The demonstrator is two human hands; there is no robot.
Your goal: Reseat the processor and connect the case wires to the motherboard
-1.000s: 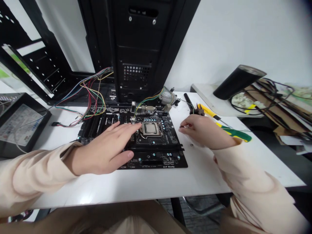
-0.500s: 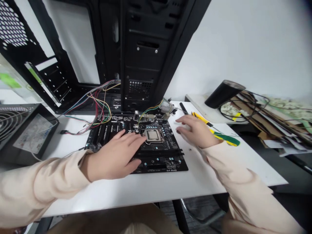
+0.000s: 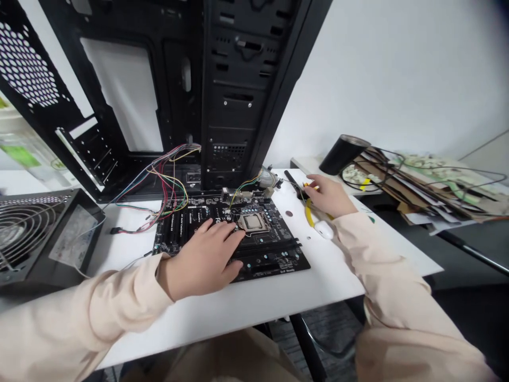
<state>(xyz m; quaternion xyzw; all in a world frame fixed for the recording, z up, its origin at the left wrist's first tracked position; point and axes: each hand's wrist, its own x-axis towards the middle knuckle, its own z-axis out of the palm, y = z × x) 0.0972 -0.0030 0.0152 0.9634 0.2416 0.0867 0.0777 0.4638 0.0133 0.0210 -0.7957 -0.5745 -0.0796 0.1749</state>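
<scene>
The left hand (image 3: 207, 257) lies flat, fingers spread, on the matte black motherboard (image 3: 234, 236) flat on the smooth white table (image 3: 278, 297), beside its square metal socket (image 3: 253, 223). The right hand (image 3: 328, 195) curls over slim yellow-handled tools (image 3: 309, 209); whether it grips them is unclear.

The motherboard (image 3: 234, 233) is showing a matt black board with a shiny metal socket frame (image 3: 254, 223). The table (image 3: 278, 297) is looking smooth, white and faintly glossy. The computer case (image 3: 238, 79) is presenting black painted perforated metal. Both sleeves (image 3: 79, 318) are appearing as soft beige cloth. The wires (image 3: 167, 180) are wearing coloured plastic.
</scene>
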